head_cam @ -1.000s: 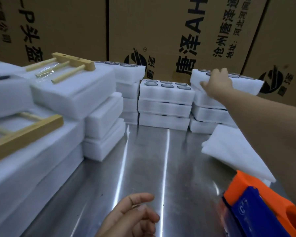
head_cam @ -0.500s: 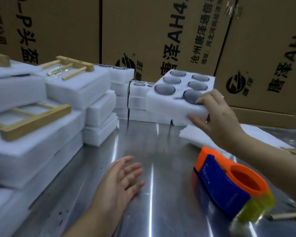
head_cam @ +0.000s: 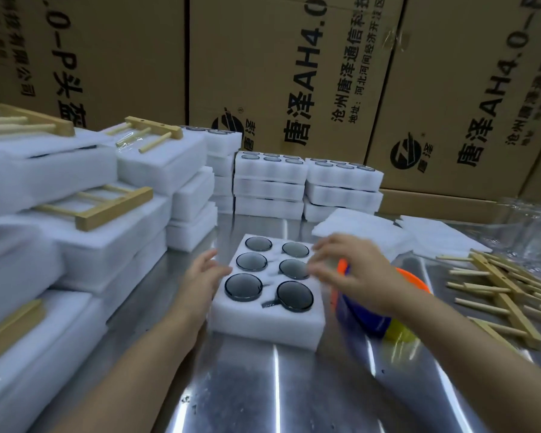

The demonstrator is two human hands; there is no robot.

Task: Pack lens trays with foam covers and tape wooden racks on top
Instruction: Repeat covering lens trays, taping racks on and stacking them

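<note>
Brown printed cartons are backing a shiny steel counter, where a white foam tray of six dark lenses is lying between the hands, its long axis running near to far. The left hand is touching the tray's left edge with straight fingers. The right hand, blurred, is hovering loose and empty over the right edge, nearer to the thin white foam sheets lying just beyond it.

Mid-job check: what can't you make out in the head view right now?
Right hand: motion-blurred, contact with the lens tray unclear.
Tape dispenser: mostly hidden behind that hand.
Top-left wooden rack: cut off by the frame edge.
Stacked back trays: lower lenses hidden by trays above.
</note>
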